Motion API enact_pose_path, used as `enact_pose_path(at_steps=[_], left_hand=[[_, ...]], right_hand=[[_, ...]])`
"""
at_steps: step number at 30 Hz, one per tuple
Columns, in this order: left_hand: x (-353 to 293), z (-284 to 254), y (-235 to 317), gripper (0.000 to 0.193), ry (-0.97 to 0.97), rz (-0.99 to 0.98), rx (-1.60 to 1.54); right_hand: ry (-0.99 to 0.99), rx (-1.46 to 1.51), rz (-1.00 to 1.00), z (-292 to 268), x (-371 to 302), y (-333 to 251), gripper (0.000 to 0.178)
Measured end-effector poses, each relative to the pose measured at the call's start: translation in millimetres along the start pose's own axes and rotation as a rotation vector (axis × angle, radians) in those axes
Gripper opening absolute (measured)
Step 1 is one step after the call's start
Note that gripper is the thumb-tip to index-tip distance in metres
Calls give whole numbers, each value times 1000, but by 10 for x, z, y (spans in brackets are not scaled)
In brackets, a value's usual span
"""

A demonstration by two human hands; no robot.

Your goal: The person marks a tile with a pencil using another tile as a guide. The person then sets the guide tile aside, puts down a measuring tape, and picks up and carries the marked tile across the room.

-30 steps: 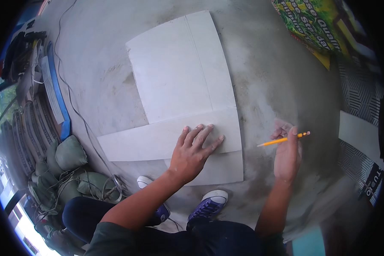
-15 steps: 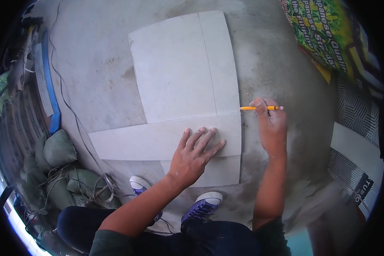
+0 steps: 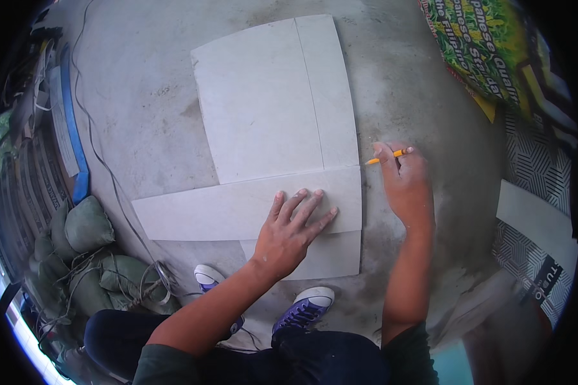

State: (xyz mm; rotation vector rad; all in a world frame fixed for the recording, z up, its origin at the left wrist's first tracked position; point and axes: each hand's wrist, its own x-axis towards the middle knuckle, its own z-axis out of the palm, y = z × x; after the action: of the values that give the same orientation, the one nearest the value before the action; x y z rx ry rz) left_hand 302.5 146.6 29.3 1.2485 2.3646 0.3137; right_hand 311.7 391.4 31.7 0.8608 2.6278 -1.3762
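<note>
On the concrete floor lies a large pale tile or board with a thin dark line drawn lengthwise near its right side. Across its lower part rests a narrower pale strip, and the board's near end shows beneath it. My left hand presses flat on the strip, fingers spread. A yellow pencil is pinched in my right hand, just right of the board's edge. Its tip points left, near the strip's upper right corner, with a small gap between.
Green stuffed sacks and tangled cord lie at the left, beside a blue-edged strip. A printed green and yellow sack is at the upper right; a patterned box and pale offcut sit below it. My purple shoes stand close to the board.
My right hand has drawn the pencil slightly right, off the board's edge, and tilted it so its back end rises. My left hand stays on the strip. The whole view has shifted slightly.
</note>
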Motion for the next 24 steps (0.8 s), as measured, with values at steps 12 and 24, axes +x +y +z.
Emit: enact_pose_path(at_steps=[12,24], left_hand=[[13,0,21,61,-7,6,-1],[11,7,8,60,-18,5,0]], right_hand=[[-56,131,89,-27,15,-8,28],[-37,89,137,-64,14,-17,29]])
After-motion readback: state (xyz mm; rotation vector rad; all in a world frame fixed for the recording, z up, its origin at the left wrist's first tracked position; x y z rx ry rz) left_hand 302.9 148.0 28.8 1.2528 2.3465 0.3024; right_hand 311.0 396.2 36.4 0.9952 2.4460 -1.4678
